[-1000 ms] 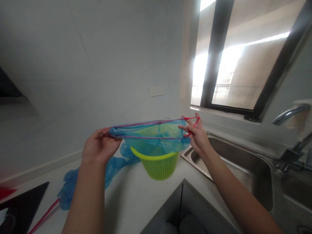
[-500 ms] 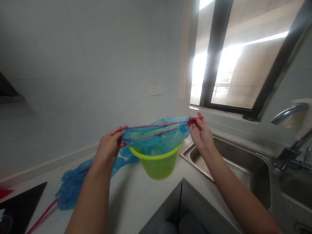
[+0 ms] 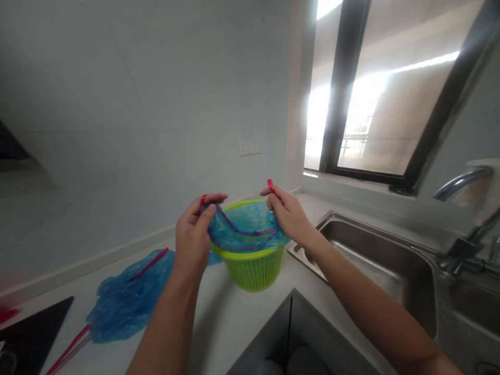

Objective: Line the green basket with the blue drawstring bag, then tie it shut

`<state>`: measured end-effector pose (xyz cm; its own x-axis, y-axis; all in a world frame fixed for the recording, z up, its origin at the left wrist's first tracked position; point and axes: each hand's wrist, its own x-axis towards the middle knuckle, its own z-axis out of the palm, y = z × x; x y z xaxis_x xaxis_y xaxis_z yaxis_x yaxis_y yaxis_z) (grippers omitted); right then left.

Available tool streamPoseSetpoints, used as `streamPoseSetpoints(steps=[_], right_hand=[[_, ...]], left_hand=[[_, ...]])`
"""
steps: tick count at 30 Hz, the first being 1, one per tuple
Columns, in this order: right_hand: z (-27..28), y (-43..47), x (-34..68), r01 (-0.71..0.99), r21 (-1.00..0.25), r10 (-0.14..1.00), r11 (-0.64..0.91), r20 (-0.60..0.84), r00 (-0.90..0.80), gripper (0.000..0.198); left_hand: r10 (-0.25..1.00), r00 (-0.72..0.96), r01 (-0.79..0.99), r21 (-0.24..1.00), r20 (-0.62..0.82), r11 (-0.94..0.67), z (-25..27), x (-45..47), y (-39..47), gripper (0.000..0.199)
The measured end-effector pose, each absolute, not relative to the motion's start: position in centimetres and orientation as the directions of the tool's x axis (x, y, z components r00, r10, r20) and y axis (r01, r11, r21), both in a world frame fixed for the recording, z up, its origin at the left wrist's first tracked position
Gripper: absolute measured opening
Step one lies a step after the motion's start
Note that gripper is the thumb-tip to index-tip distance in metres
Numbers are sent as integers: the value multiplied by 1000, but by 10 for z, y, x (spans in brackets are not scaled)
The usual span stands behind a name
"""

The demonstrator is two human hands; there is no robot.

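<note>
A blue drawstring garbage bag (image 3: 244, 224) sags into the mouth of a lime-green perforated plastic basket (image 3: 255, 271) on the counter. At the basket's left rim my left hand (image 3: 194, 224) pinches one end of the bag, with the red drawstring looped over a finger. My right hand (image 3: 287, 211) grips the other end above the right rim, a red loop of string also around a finger. Purple-looking drawstring runs slack along the bag's opening between both hands. The bag's lower part lies inside the basket and is mostly hidden.
Another crumpled blue bag (image 3: 130, 297) with red strings lies on the white counter (image 3: 219, 328), left of my left forearm. A black cooktop (image 3: 35, 333) is at lower left. To the right are a steel sink (image 3: 375, 260) and a faucet (image 3: 464, 245); a wall outlet (image 3: 250, 148) is behind.
My hands have come closer together and lower, mostly by the right hand moving left. The stretched bag opening has slackened and sunk into the basket.
</note>
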<state>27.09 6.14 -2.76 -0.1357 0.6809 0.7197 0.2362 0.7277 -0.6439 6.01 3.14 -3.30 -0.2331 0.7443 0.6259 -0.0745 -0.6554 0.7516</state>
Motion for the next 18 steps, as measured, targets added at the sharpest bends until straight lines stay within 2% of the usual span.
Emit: streamPoseSetpoints(steps=[2,4,8,12,14,18], right_hand=[[-18,61,258,297,-554,617,778,762,-194,24],[-10,60,248,247,-539,590,805,770,-244,20],[-3,63,238,14,-698,633,716,641,-435,9],[-5,70,239,-123,-816,635,565,526,-566,5],[-6,76,240,-134,-833,663,537,515,-543,4],[-7,90,239,-152,-831,797,535,556,-235,12]], left_hand=[[761,-83,-35,761,644,-648,-35,70,33,30],[762,59,24,762,645,-647,-36,78,37,32],[719,182,123,710,671,-694,-35,82,42,32],[728,266,169,713,632,-681,-33,82,38,42],[739,281,145,734,613,-664,-33,82,37,49],[802,127,57,803,583,-593,-39,81,39,43]])
